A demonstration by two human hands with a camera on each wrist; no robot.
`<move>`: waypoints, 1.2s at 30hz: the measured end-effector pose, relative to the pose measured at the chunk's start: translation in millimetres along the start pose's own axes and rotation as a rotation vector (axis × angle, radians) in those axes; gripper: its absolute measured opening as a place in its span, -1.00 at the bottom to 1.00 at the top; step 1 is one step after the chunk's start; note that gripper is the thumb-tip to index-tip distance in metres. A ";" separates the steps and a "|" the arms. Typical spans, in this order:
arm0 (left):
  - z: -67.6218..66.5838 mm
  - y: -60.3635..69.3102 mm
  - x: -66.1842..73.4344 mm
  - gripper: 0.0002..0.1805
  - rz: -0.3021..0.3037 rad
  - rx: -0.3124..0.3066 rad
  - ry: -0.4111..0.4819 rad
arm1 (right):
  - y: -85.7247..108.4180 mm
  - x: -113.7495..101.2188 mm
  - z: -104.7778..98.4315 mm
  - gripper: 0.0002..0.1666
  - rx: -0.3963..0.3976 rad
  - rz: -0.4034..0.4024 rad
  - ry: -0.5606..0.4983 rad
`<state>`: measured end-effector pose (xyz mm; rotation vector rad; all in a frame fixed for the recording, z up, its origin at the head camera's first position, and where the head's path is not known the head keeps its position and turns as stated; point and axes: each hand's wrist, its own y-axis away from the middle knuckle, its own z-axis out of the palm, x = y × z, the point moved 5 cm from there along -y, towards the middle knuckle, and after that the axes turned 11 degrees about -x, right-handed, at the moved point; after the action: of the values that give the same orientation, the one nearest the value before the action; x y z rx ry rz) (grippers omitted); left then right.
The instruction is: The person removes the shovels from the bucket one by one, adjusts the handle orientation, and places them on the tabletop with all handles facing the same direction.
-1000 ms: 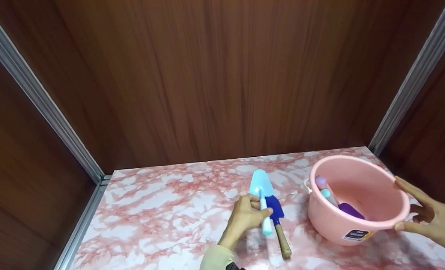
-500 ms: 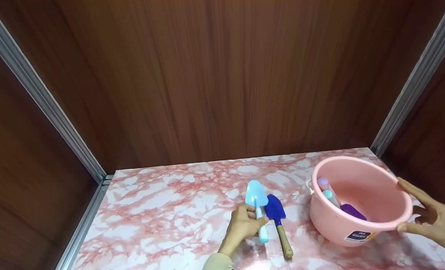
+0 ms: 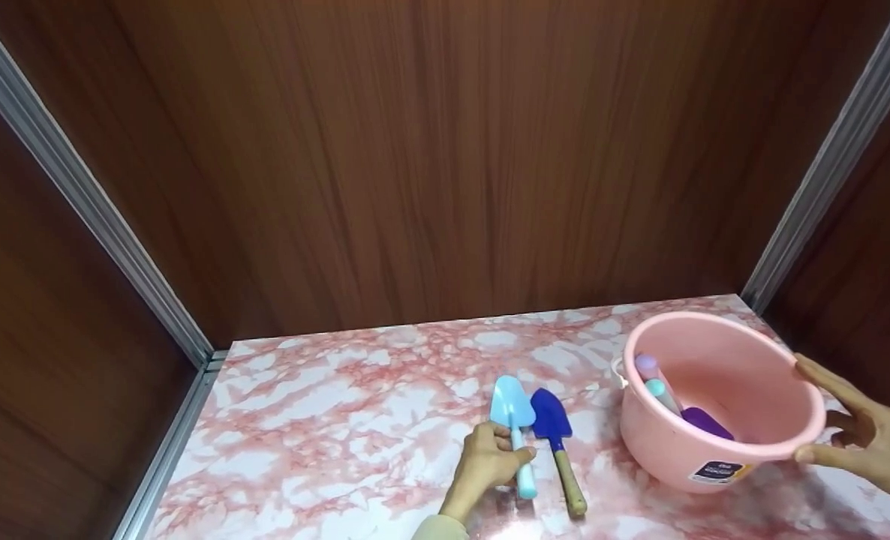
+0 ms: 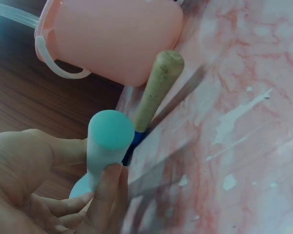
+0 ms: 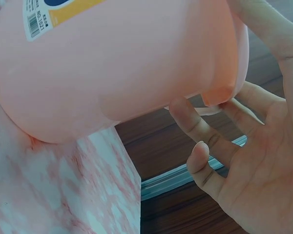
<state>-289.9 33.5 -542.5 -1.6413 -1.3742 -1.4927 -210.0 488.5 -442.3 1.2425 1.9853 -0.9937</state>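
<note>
My left hand (image 3: pixel 486 459) pinches the handle of a light blue hand trowel (image 3: pixel 511 401) between thumb and fingers. Its mint handle end (image 4: pixel 111 129) faces the left wrist camera; whether the blade touches the table cannot be told. Just to its right lies a dark blue trowel (image 3: pixel 551 414) with a wooden handle (image 4: pixel 158 87). At the right stands a pink bucket (image 3: pixel 696 472), and my right hand (image 3: pixel 869 442) holds its rim from the right side, thumb in front and fingers behind. Inside the bucket lie a lilac-ended handle (image 3: pixel 646 365), a mint-ended handle (image 3: pixel 656 388) and a purple blade (image 3: pixel 706 423).
Everything stands on a pink-and-white marbled table (image 3: pixel 325 420). Brown wood-grain panels (image 3: pixel 445 165) rise behind and at both sides, joined by grey metal strips (image 3: pixel 92 180). A white bucket handle (image 4: pixel 63 68) hangs at the bucket's side.
My left hand has drawn the light blue trowel toward me and slightly left, off the dark blue one, and lowered it. The right hand and bucket have stayed in place.
</note>
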 end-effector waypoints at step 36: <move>8.9 13.3 0.8 -0.60 -0.044 0.062 -0.236 | -0.4 -2.2 -0.1 0.35 -0.030 -0.024 0.064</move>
<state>-274.4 37.0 -540.7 -1.8034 -1.5745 -1.2975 -209.5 487.4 -440.4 1.2513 2.0616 -0.9434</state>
